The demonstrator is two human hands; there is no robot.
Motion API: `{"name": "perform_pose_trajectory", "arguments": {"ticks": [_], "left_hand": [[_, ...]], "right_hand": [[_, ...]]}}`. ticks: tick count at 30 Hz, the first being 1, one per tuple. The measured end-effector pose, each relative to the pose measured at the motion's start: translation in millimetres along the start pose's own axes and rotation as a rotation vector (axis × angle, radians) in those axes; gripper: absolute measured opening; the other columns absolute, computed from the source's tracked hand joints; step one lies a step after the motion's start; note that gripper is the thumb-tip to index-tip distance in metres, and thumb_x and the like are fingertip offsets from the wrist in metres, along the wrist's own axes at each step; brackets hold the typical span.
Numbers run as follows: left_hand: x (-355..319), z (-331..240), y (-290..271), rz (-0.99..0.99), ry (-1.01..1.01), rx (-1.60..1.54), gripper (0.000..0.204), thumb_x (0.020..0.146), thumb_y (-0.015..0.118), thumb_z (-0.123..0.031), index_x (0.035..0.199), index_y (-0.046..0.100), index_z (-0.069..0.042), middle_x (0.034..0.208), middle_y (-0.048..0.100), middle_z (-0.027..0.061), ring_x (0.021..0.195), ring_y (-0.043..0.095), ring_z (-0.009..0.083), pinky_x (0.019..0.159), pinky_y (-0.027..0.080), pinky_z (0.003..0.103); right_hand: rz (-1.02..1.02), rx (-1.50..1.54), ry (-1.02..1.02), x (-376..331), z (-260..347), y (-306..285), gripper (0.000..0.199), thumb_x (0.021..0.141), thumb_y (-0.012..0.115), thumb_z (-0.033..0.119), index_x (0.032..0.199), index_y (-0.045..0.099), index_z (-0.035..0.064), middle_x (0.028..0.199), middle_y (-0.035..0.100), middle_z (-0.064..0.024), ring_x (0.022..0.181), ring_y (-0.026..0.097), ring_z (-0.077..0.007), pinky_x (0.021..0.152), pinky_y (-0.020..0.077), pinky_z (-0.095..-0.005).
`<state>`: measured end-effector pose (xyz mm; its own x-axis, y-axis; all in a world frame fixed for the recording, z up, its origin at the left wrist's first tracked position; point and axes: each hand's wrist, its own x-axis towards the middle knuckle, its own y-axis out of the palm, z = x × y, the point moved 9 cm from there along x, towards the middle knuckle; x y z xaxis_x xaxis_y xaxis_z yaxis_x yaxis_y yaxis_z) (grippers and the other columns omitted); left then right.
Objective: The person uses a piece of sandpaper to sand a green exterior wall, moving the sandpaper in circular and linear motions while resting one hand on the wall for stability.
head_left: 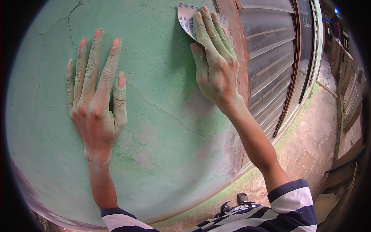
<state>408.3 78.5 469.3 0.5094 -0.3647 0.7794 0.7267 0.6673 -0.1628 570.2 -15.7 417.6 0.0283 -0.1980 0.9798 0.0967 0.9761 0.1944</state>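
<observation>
The right hand [214, 63] presses a sheet of sandpaper [186, 17] flat against the green wall [154, 127], fingers extended over the sheet rather than curled round it, high up by the wall's right edge, just beside the brown window frame [241, 54]. The left hand [94, 96] lies open and empty, palm on the wall, well to the left, bracing. Both hands are dusted green. The step in hand looks like sanding the paint near the frame; cracks [170, 116] and bare patches run below, so a next stroke would call for steady pressure kept off the frame's edge.
</observation>
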Motion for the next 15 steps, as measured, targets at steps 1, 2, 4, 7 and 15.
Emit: {"name": "perform_pose_trajectory", "arguments": {"ticks": [1, 2, 4, 7, 15], "left_hand": [[-0.3, -0.6, 1.3, 0.006, 0.009, 0.010, 0.041, 0.098, 0.049, -0.019, 0.139, 0.053, -0.021, 0.148, 0.047, 0.0012, 0.141, 0.036, 0.0254, 0.116, 0.028, 0.047], [1.5, -2.0, -1.6, 0.004, 0.020, 0.015, 0.041, 0.098, 0.049, -0.019, 0.139, 0.053, -0.022, 0.147, 0.047, 0.0011, 0.141, 0.037, 0.0252, 0.116, 0.028, 0.047], [-0.2, -1.9, -2.3, 0.017, 0.020, 0.020, 0.041, 0.098, 0.049, -0.019, 0.139, 0.054, -0.022, 0.147, 0.047, 0.0009, 0.141, 0.037, 0.0250, 0.116, 0.028, 0.047], [-0.3, -1.3, -5.3, 0.011, 0.016, 0.022, 0.041, 0.098, 0.049, -0.019, 0.138, 0.054, -0.022, 0.146, 0.048, 0.0007, 0.140, 0.037, 0.0245, 0.116, 0.028, 0.047], [-0.9, -4.6, 2.6, 0.006, 0.004, 0.009, 0.040, 0.098, 0.048, -0.018, 0.137, 0.055, -0.022, 0.146, 0.048, 0.0004, 0.140, 0.038, 0.0243, 0.116, 0.029, 0.046]], "right_hand": [[0.006, 0.001, -0.002, -25.5, 2.9, -5.8, 0.047, 0.093, 0.054, 0.009, 0.139, 0.049, 0.0008, 0.146, 0.044, -0.0184, 0.139, 0.036, -0.0356, 0.113, 0.0302, -0.0453], [0.074, -0.050, 0.054, -56.6, 1.6, -11.1, 0.046, 0.093, 0.053, 0.010, 0.139, 0.049, 0.0001, 0.146, 0.044, -0.0196, 0.139, 0.036, -0.0365, 0.113, 0.0309, -0.0451], [0.148, -0.087, 0.118, -93.7, 0.8, -14.3, 0.046, 0.094, 0.053, 0.010, 0.138, 0.049, -0.0007, 0.145, 0.044, -0.0209, 0.138, 0.036, -0.0374, 0.113, 0.0316, -0.0449], [0.211, -0.107, 0.125, -91.5, 0.9, -13.6, 0.046, 0.095, 0.051, 0.010, 0.139, 0.048, -0.0017, 0.145, 0.043, -0.0227, 0.138, 0.036, -0.0386, 0.112, 0.0323, -0.0445], [0.091, -0.050, 0.027, -37.1, 1.3, -4.5, 0.050, 0.090, 0.054, 0.006, 0.139, 0.048, -0.0020, 0.146, 0.043, -0.0221, 0.138, 0.037, -0.0381, 0.113, 0.0317, -0.0450]]}}
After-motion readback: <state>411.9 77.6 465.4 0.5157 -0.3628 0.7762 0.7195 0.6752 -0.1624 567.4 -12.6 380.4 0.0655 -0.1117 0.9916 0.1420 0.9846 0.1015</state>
